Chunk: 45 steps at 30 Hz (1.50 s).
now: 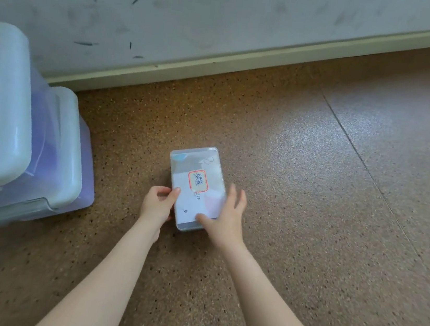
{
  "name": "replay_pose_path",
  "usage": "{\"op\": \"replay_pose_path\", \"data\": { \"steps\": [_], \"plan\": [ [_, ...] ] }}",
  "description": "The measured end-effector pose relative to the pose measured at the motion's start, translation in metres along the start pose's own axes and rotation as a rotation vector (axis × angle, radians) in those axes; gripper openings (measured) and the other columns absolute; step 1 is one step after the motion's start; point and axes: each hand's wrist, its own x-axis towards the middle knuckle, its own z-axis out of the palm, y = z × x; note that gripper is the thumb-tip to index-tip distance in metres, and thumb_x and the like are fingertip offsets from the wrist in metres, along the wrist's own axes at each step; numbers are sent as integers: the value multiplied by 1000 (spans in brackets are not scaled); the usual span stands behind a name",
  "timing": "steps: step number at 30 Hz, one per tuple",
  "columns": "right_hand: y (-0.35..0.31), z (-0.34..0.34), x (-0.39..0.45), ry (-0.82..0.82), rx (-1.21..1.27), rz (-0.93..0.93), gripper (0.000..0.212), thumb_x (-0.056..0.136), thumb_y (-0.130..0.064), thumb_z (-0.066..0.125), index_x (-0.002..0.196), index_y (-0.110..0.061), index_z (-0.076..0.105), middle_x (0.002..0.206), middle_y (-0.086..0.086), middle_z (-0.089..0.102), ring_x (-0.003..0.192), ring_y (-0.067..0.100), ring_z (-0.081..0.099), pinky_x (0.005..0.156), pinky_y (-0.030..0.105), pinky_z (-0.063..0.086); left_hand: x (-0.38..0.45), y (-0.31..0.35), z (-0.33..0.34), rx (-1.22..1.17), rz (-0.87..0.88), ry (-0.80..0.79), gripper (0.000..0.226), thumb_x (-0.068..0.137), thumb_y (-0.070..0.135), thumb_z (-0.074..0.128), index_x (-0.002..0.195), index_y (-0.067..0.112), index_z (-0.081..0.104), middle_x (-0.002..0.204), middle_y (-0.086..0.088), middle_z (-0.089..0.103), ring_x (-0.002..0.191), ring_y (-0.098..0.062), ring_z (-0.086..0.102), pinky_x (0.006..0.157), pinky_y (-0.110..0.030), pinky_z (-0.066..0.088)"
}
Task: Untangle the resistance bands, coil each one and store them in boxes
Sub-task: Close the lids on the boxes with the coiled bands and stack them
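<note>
Storage step: small clear box [194, 187] with a red-framed label [197, 182] sits closed on the floor [312, 203], near the wall. Left hand [158, 203] grips its left edge, thumb on the lid. Right hand [226, 216] is spread, fingers straight, thumb touching the near corner. Contents blurry, possibly a coiled band. Next: let go, or stack it by the big bins [20, 137] to the left.

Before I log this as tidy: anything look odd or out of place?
Mostly fine. The small box sits closed and level. Only the wall has dark scuff marks, and the stacked bins sit slightly offset.
</note>
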Motion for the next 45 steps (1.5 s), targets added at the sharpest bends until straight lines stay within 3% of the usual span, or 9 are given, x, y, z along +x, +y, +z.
{"op": "replay_pose_path", "data": {
  "steps": [4,11,14,21,25,33,36,40,45],
  "plan": [
    [4,-12,2,-88,230,99,64,77,-17,72,132,-14,41,133,5,49,122,23,47,100,31,38,-21,-8,7,-64,-14,-136,40,96,26,49,135,20,43,127,-4,58,107,-21,58,84,-41,51],
    [-64,-32,-47,-21,678,-132,47,70,-37,67,111,-21,52,120,9,57,105,23,58,82,36,47,-94,33,-62,-145,302,-155,62,82,42,66,136,39,38,140,6,46,123,-14,48,104,-44,41],
    [-124,-48,-89,-49,750,-292,49,70,-44,62,114,-24,52,119,8,57,102,19,58,82,37,49,-149,76,-98,-153,557,-51,63,74,50,66,130,38,40,137,9,48,116,-4,50,92,-22,43],
    [-246,-50,-171,-190,695,-591,63,74,-51,60,130,-29,41,131,-2,46,113,9,48,78,17,42,-224,156,-207,-209,855,81,37,76,53,50,113,48,54,114,19,63,104,-2,59,84,-27,49],
    [-300,-20,-187,-262,590,-660,54,88,-36,62,135,-20,40,125,-5,47,97,-2,53,69,5,45,-209,184,-268,-241,787,237,28,78,45,49,102,35,60,108,10,67,96,-3,62,84,-22,49],
    [-329,27,-173,-285,348,-569,63,93,-41,51,146,-19,25,149,6,31,134,23,34,109,38,32,-163,177,-304,-341,422,136,38,90,43,54,125,29,51,120,-3,59,104,-24,55,84,-44,47],
    [-323,31,-171,-384,516,-331,74,89,-54,49,149,-26,16,154,4,23,136,30,31,106,47,35,-171,168,-300,-510,309,54,27,88,54,50,107,35,58,103,1,62,94,-23,57,68,-38,47],
    [-285,38,-168,-384,583,-262,71,84,-59,49,143,-23,33,148,3,37,129,24,42,105,42,39,-168,128,-296,-631,233,135,40,89,61,39,89,29,63,87,5,61,86,-18,58,81,-37,46],
    [-233,57,-150,-272,227,-211,67,91,-43,53,147,-27,19,154,8,21,137,29,30,109,47,32,-149,75,-283,-478,98,208,51,94,52,36,142,36,28,147,-5,35,132,-31,34,105,-53,26]
  ]
}}
